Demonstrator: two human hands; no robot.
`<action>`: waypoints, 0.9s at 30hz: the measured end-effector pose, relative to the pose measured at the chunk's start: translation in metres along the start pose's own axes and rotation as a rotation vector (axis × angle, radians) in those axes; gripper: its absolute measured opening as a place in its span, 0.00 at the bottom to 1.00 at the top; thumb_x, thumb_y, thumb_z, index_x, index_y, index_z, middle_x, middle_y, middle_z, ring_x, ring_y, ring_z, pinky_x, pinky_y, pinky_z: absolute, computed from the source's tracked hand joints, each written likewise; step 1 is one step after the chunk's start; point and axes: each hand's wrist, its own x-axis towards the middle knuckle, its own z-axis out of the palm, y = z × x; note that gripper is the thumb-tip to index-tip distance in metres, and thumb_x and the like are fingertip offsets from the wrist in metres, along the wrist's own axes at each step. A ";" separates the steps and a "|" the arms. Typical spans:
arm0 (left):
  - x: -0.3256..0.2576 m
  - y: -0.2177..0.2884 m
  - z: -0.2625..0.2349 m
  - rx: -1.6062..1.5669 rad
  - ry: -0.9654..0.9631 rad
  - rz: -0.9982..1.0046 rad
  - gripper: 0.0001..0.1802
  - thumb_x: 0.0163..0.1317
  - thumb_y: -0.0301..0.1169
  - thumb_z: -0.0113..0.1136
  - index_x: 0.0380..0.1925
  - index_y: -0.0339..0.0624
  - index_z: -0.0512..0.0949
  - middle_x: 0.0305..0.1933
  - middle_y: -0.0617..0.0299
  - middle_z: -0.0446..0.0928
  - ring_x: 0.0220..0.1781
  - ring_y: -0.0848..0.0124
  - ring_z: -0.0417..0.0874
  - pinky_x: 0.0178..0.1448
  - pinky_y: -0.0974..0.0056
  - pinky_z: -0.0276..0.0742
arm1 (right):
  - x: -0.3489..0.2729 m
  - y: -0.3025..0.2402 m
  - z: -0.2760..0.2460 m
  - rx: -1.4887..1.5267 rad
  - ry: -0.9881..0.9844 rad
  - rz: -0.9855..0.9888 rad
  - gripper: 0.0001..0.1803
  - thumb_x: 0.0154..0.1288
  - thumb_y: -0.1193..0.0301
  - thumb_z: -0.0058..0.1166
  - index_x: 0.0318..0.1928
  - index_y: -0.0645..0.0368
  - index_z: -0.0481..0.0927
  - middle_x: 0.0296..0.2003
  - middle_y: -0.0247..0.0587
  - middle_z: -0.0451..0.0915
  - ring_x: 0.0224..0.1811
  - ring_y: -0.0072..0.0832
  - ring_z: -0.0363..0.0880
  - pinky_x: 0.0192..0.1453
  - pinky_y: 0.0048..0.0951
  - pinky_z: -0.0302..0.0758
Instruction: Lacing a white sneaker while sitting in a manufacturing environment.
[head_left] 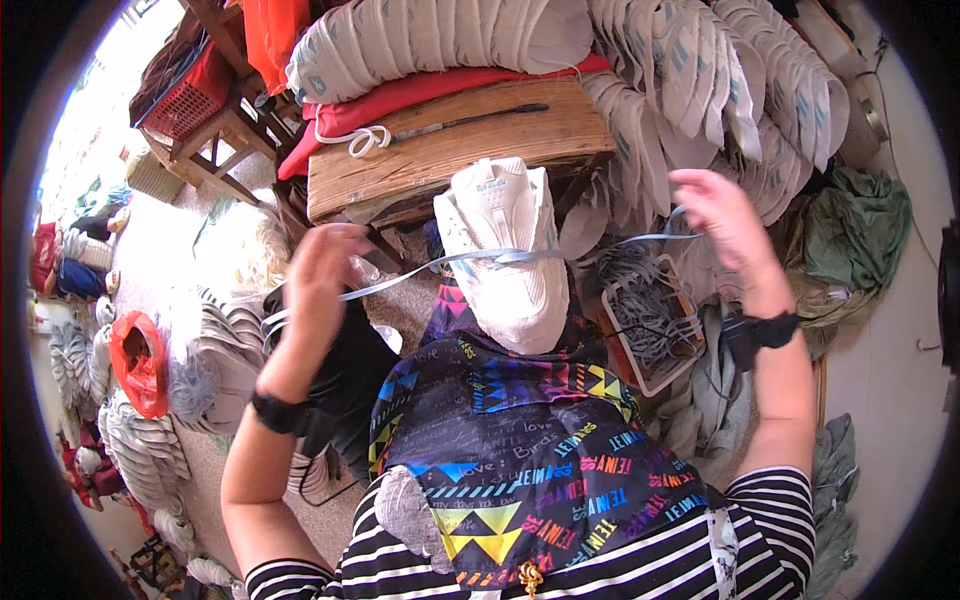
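A white shoe upper (522, 302) rests upright before my lap, its toe end toward me. Across its middle runs a light blue-grey shoelace (402, 277), crossed over itself above the lace area. My left hand (325, 270) grips one end of the lace left of the shoe; its fingers are slightly blurred. To the right, my right hand (722, 218) is raised with its fingers pinched on the other end, which curls up toward the fingertips. The lace is spread wide between both hands.
Beyond the shoe stands a wooden bench (450, 130) with a thin dark-handled tool (470, 120) and a white cord (368, 140). Rows of shoe uppers (440, 45) are stacked behind it. A tray (655, 325) of grey-blue laces sits at right. More bundled uppers (140, 445) lie at left.
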 end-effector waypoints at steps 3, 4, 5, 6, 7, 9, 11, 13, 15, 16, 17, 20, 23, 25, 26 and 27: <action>0.001 -0.031 0.056 -0.110 -0.145 0.053 0.13 0.75 0.33 0.45 0.43 0.38 0.77 0.32 0.67 0.76 0.34 0.78 0.74 0.41 0.70 0.72 | 0.005 -0.004 0.074 0.235 -0.205 -0.142 0.19 0.68 0.76 0.51 0.59 0.61 0.72 0.42 0.32 0.76 0.29 0.14 0.74 0.38 0.16 0.72; -0.001 -0.032 0.066 -0.091 -0.217 0.017 0.13 0.75 0.33 0.45 0.41 0.37 0.77 0.32 0.67 0.76 0.33 0.78 0.74 0.40 0.71 0.72 | 0.001 -0.009 0.091 0.256 -0.240 -0.203 0.19 0.68 0.77 0.49 0.60 0.60 0.70 0.44 0.34 0.75 0.32 0.16 0.78 0.39 0.16 0.73; -0.006 -0.032 0.075 -0.073 -0.290 -0.020 0.13 0.75 0.33 0.45 0.40 0.37 0.77 0.32 0.67 0.76 0.33 0.78 0.74 0.39 0.71 0.72 | -0.004 -0.013 0.103 0.277 -0.274 -0.264 0.20 0.69 0.78 0.47 0.61 0.60 0.68 0.46 0.36 0.74 0.36 0.19 0.81 0.39 0.17 0.73; -0.010 -0.018 0.086 -0.015 -0.320 -0.122 0.13 0.75 0.34 0.45 0.38 0.37 0.76 0.30 0.68 0.75 0.31 0.79 0.73 0.37 0.72 0.71 | -0.006 -0.007 0.109 0.270 -0.328 -0.300 0.21 0.68 0.80 0.44 0.61 0.60 0.65 0.50 0.40 0.73 0.41 0.25 0.83 0.40 0.18 0.74; -0.014 -0.006 0.092 0.044 -0.348 -0.224 0.13 0.75 0.35 0.46 0.37 0.38 0.76 0.29 0.68 0.74 0.29 0.79 0.72 0.35 0.72 0.70 | -0.005 0.002 0.114 0.283 -0.343 -0.257 0.21 0.68 0.81 0.42 0.61 0.61 0.64 0.51 0.43 0.72 0.41 0.27 0.84 0.39 0.20 0.75; -0.022 -0.015 0.096 0.081 -0.341 -0.093 0.15 0.75 0.36 0.46 0.36 0.38 0.76 0.23 0.71 0.70 0.24 0.82 0.67 0.28 0.74 0.65 | -0.002 0.017 0.117 0.138 -0.382 -0.128 0.21 0.70 0.76 0.44 0.62 0.61 0.63 0.55 0.44 0.70 0.42 0.29 0.83 0.40 0.23 0.75; -0.024 -0.019 0.099 0.023 -0.357 -0.208 0.15 0.74 0.37 0.47 0.35 0.38 0.77 0.21 0.72 0.68 0.22 0.83 0.65 0.25 0.74 0.63 | -0.002 0.023 0.115 0.003 -0.349 -0.068 0.18 0.69 0.75 0.45 0.58 0.63 0.67 0.49 0.42 0.74 0.37 0.25 0.82 0.36 0.22 0.75; -0.023 -0.019 0.100 0.075 -0.345 -0.181 0.15 0.74 0.37 0.48 0.34 0.38 0.77 0.20 0.72 0.68 0.21 0.83 0.65 0.25 0.74 0.62 | 0.000 0.028 0.114 -0.152 -0.482 0.028 0.14 0.69 0.73 0.48 0.52 0.64 0.71 0.39 0.37 0.77 0.31 0.19 0.78 0.32 0.22 0.75; -0.022 -0.019 0.100 0.128 -0.328 -0.157 0.15 0.73 0.37 0.48 0.33 0.38 0.77 0.19 0.72 0.68 0.21 0.83 0.65 0.25 0.74 0.62 | -0.002 0.024 0.116 -0.178 -0.461 0.017 0.09 0.68 0.73 0.50 0.44 0.66 0.75 0.30 0.34 0.78 0.23 0.18 0.75 0.28 0.22 0.75; -0.020 -0.020 0.100 0.097 -0.326 -0.204 0.16 0.73 0.38 0.49 0.32 0.39 0.78 0.19 0.72 0.68 0.21 0.84 0.65 0.24 0.74 0.61 | -0.002 0.023 0.116 -0.190 -0.475 0.063 0.08 0.69 0.72 0.50 0.43 0.65 0.76 0.30 0.33 0.78 0.25 0.18 0.75 0.29 0.22 0.74; -0.019 -0.020 0.101 0.065 -0.326 -0.249 0.17 0.73 0.38 0.49 0.31 0.39 0.78 0.19 0.73 0.68 0.20 0.84 0.65 0.24 0.75 0.61 | -0.001 0.023 0.115 -0.202 -0.485 0.110 0.08 0.69 0.71 0.50 0.41 0.65 0.77 0.30 0.32 0.78 0.26 0.17 0.75 0.31 0.22 0.74; -0.014 -0.015 0.103 -0.015 -0.348 -0.347 0.17 0.73 0.38 0.49 0.29 0.38 0.78 0.19 0.72 0.69 0.20 0.83 0.65 0.24 0.74 0.61 | -0.004 0.028 0.120 -0.067 -0.436 -0.037 0.08 0.70 0.71 0.50 0.41 0.63 0.78 0.30 0.30 0.78 0.30 0.16 0.75 0.35 0.23 0.74; -0.013 -0.010 0.107 -0.185 -0.352 -0.373 0.17 0.72 0.38 0.49 0.30 0.38 0.78 0.19 0.71 0.70 0.20 0.83 0.66 0.25 0.74 0.61 | -0.012 0.018 0.128 -0.069 -0.388 -0.071 0.08 0.71 0.70 0.51 0.41 0.63 0.78 0.30 0.33 0.79 0.33 0.18 0.76 0.39 0.24 0.74; -0.009 -0.010 0.104 -0.235 -0.394 -0.433 0.17 0.72 0.38 0.49 0.29 0.38 0.78 0.19 0.70 0.70 0.21 0.82 0.67 0.25 0.74 0.62 | -0.017 0.014 0.128 -0.116 -0.360 -0.108 0.09 0.70 0.70 0.51 0.41 0.63 0.78 0.30 0.36 0.80 0.33 0.21 0.77 0.39 0.25 0.74; -0.006 -0.010 0.103 -0.288 -0.440 -0.490 0.17 0.72 0.38 0.49 0.29 0.38 0.78 0.20 0.69 0.71 0.21 0.81 0.68 0.26 0.73 0.63 | -0.018 0.014 0.127 -0.166 -0.327 -0.144 0.09 0.70 0.69 0.52 0.41 0.63 0.78 0.30 0.39 0.80 0.32 0.24 0.78 0.40 0.27 0.74; -0.004 -0.008 0.103 -0.287 -0.444 -0.490 0.17 0.72 0.38 0.49 0.29 0.38 0.78 0.20 0.69 0.71 0.21 0.81 0.68 0.26 0.73 0.63 | -0.019 0.016 0.128 -0.165 -0.324 -0.143 0.09 0.70 0.69 0.52 0.41 0.63 0.78 0.30 0.39 0.80 0.32 0.24 0.78 0.40 0.27 0.74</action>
